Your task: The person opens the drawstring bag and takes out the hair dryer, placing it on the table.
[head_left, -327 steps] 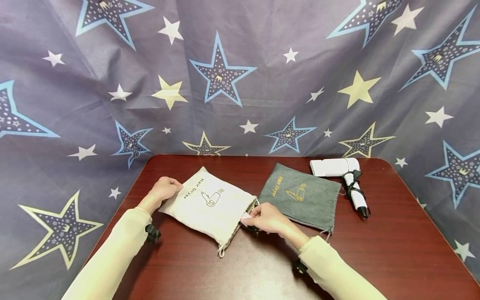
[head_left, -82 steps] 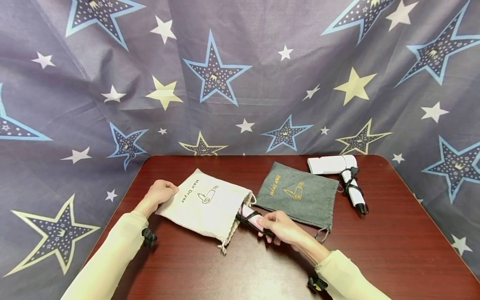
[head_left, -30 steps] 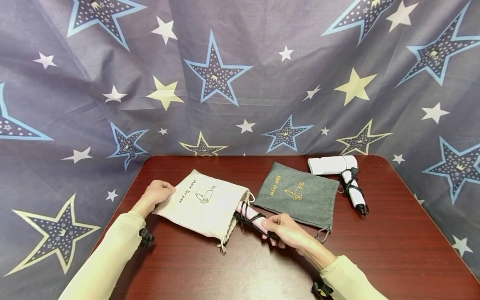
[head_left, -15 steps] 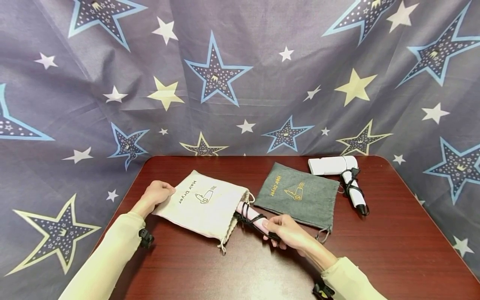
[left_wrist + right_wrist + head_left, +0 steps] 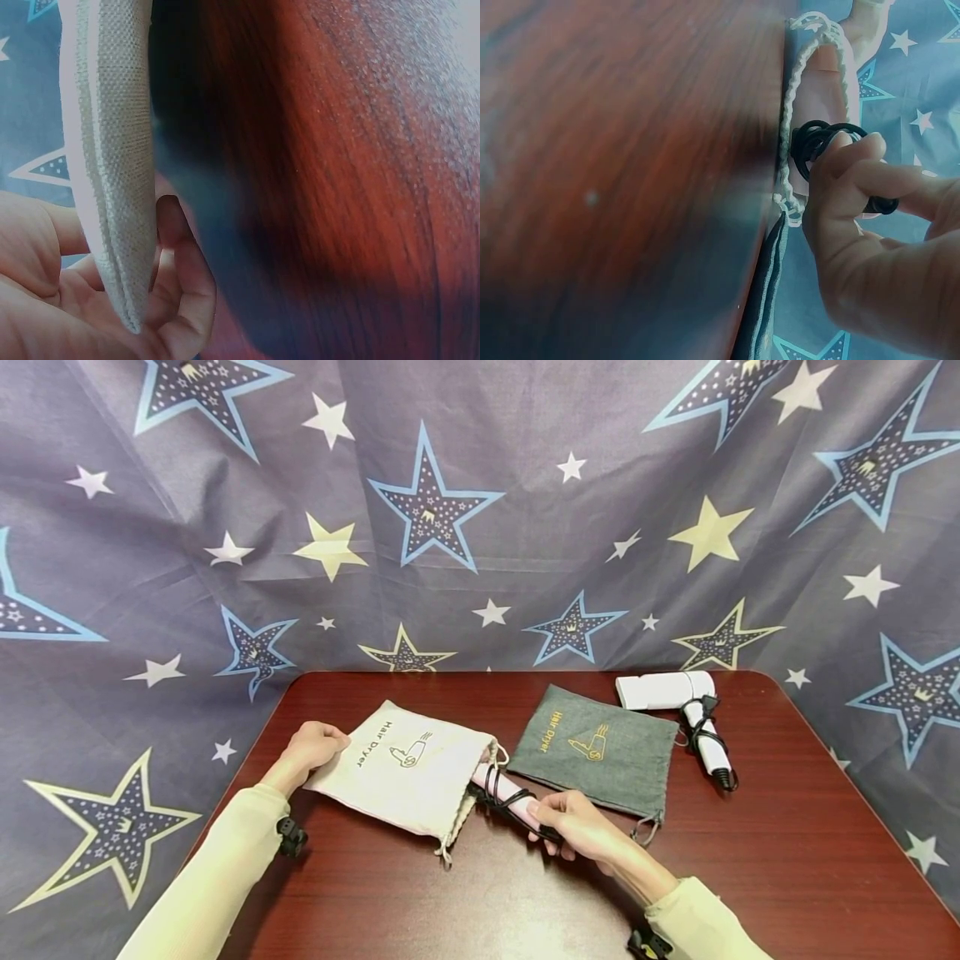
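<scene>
A cream drawstring bag (image 5: 401, 768) printed "Hair Dryer" lies on the table with its mouth to the right. My left hand (image 5: 317, 745) pinches its far left corner; in the left wrist view the bag's seamed edge (image 5: 120, 165) runs between thumb and curled fingers. From the mouth sticks the pale pink handle of a hair dryer (image 5: 504, 791), wound with black cord. My right hand (image 5: 576, 823) grips the handle's outer end. The dryer's head is hidden inside the bag. In the right wrist view the braided rim (image 5: 786, 112) stands open around the handle.
A grey bag (image 5: 600, 747) with the same print in gold lies flat, right of the cream one. Behind its right side sits a white hair dryer (image 5: 663, 692), cord wrapped round its handle. A star-patterned curtain (image 5: 480, 593) hangs behind the brown table (image 5: 795, 843).
Since the oldest frame my right hand has drawn the handle rightward, out of the bag's mouth. The left hand and bag shifted slightly left. Over the last second almost nothing has moved.
</scene>
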`<state>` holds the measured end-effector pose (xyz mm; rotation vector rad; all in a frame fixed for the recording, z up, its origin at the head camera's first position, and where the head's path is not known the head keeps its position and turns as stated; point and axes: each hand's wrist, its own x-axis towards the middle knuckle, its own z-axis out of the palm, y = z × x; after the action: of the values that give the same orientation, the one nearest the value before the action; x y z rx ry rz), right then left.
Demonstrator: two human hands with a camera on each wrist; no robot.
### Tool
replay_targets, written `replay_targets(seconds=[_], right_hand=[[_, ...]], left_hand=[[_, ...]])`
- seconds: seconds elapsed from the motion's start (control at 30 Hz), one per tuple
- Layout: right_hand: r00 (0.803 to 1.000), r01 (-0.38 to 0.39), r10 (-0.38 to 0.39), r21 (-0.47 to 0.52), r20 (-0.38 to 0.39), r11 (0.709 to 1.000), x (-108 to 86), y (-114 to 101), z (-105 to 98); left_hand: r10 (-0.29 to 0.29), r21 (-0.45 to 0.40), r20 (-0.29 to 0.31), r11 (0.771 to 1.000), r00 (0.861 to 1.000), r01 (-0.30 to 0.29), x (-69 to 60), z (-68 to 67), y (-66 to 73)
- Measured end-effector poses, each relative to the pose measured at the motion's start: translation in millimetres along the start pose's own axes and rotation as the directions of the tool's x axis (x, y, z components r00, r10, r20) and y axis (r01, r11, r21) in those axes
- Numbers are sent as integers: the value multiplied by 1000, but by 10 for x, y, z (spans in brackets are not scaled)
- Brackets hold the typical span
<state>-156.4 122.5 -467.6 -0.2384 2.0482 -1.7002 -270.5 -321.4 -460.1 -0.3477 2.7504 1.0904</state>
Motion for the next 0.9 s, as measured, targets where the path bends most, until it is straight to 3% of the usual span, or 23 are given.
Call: replay_targets(seconds=[0.9], right_hand=[[1000,10,-10,22,4,1000,-27,33,-35]], left_hand=[[0,11,-19,1000,1000,0,1,-18,-28]])
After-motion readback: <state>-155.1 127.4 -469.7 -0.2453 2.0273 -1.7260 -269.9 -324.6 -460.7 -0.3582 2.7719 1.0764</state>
